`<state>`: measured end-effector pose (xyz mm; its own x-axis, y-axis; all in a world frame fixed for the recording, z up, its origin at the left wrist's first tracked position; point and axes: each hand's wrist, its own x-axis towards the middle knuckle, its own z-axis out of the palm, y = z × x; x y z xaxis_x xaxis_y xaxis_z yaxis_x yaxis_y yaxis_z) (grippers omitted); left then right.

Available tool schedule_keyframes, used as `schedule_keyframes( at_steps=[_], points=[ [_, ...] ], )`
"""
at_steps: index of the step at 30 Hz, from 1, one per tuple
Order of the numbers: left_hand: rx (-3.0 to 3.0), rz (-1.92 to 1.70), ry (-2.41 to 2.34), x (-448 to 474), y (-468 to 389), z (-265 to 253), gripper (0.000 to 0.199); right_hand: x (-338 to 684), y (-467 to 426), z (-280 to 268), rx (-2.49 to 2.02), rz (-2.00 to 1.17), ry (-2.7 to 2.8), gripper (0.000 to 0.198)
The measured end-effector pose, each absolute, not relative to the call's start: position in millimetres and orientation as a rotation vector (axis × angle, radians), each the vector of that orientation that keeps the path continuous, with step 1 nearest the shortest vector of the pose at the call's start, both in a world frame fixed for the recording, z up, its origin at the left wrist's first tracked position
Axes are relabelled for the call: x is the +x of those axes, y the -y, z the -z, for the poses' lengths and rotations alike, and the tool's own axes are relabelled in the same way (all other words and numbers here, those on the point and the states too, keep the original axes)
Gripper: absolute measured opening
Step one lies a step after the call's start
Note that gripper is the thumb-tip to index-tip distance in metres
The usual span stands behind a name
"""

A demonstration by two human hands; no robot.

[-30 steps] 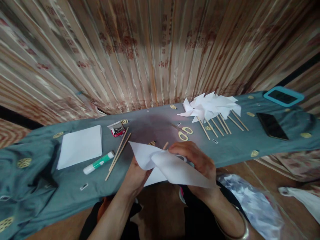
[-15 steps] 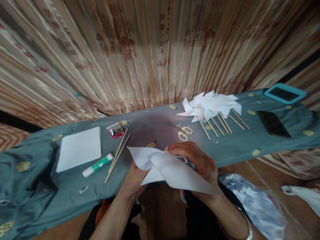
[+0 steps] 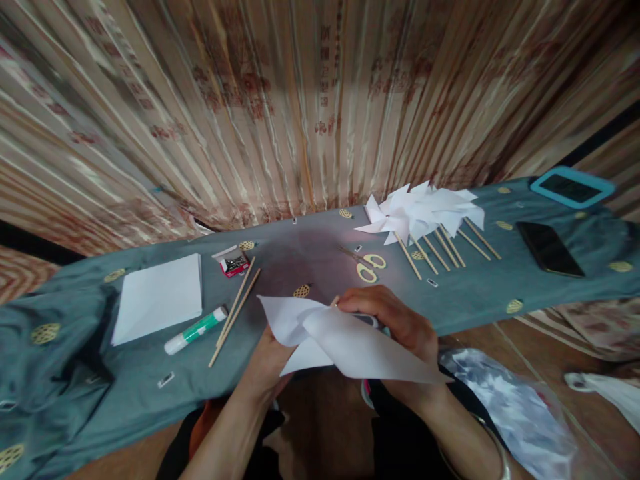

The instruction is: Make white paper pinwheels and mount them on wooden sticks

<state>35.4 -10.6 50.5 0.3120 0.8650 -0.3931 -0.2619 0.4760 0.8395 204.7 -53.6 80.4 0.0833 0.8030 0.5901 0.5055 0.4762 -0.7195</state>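
Across the table from me, a lane of bare cloth (image 3: 303,253), wide enough for a hand, runs back to the curtain (image 3: 320,100) between loose sticks (image 3: 242,304) and scissors (image 3: 368,275). The box (image 3: 233,264), glue (image 3: 196,330) and paper (image 3: 157,297) crowd its left. Rightward, finished pinwheels (image 3: 430,207) block the back edge; a strip passes in front. The held pinwheel (image 3: 345,333) fills the lane's near end, seemingly hiding some cloth.
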Motion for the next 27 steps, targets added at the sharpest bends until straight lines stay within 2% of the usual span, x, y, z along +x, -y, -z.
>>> schedule_keyframes(
  at_steps=[7,10,13,16,18,22,27],
  points=[
    [0.698,-0.931,-0.934,43,5,-45,0.033,203,51,-81,-1.202,-0.698,1.273,0.013],
    [0.633,-0.966,-0.961,43,-3,-48,0.035,205,44,-74,-1.139,-0.938,1.016,0.008],
    [0.674,-0.963,-0.954,40,-8,-53,0.034,207,36,-66,-1.162,-1.185,0.777,0.013],
    [0.774,-0.933,-0.919,38,-8,-56,0.048,209,31,-59,-1.191,-1.365,0.615,0.018],
    [0.846,-0.903,-0.890,38,-7,-57,0.052,209,29,-56,-1.198,-1.426,0.576,0.021],
    [0.889,-0.825,-0.836,41,-5,-57,0.046,208,29,-54,-1.199,-1.478,0.585,0.022],
    [0.887,-0.747,-0.891,43,-6,-49,0.047,206,27,-53,-1.198,-1.491,0.605,0.026]
  ],
)
